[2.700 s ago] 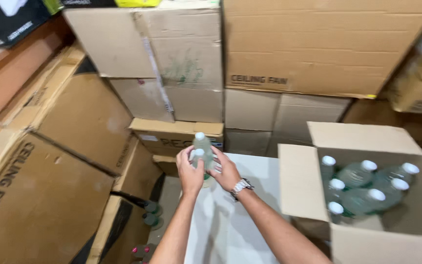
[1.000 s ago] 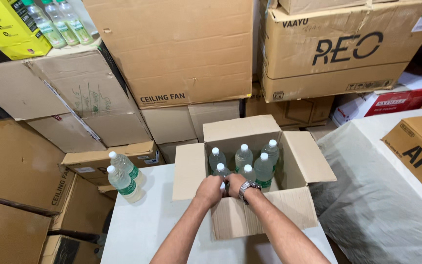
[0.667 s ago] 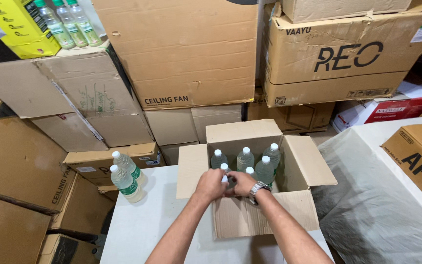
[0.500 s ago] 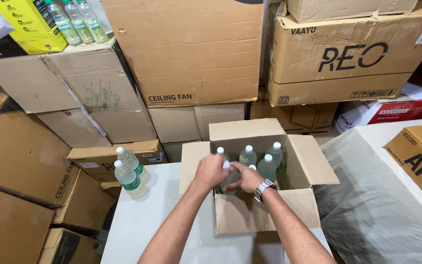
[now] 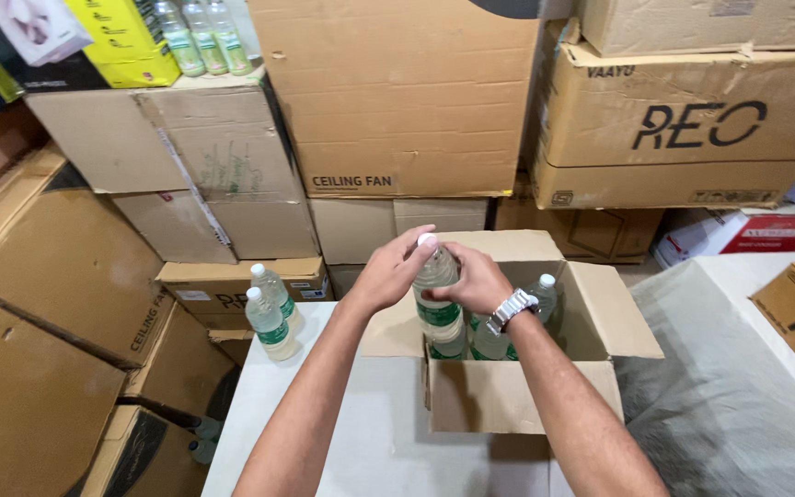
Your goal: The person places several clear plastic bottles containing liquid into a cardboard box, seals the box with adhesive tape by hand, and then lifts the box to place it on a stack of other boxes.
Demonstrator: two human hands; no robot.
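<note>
1. A clear bottle (image 5: 436, 285) with a white cap and green label sits raised above the open cardboard box (image 5: 508, 396), at the centre of the view, upright.
2. The left hand (image 5: 390, 271) wraps it from 9 o'clock, the right hand (image 5: 476, 279) from 3 o'clock; both grips are clamped on it.
3. Judging by this, the unpacking is partly done: two bottles (image 5: 269, 317) stand on the white worktop (image 5: 324, 433) at 9 o'clock of the box.
4. Several bottles (image 5: 499, 331) are left inside the box, partly hidden by the hands.
5. Stacked cardboard boxes (image 5: 397, 101) fill the 12 o'clock side.
</note>
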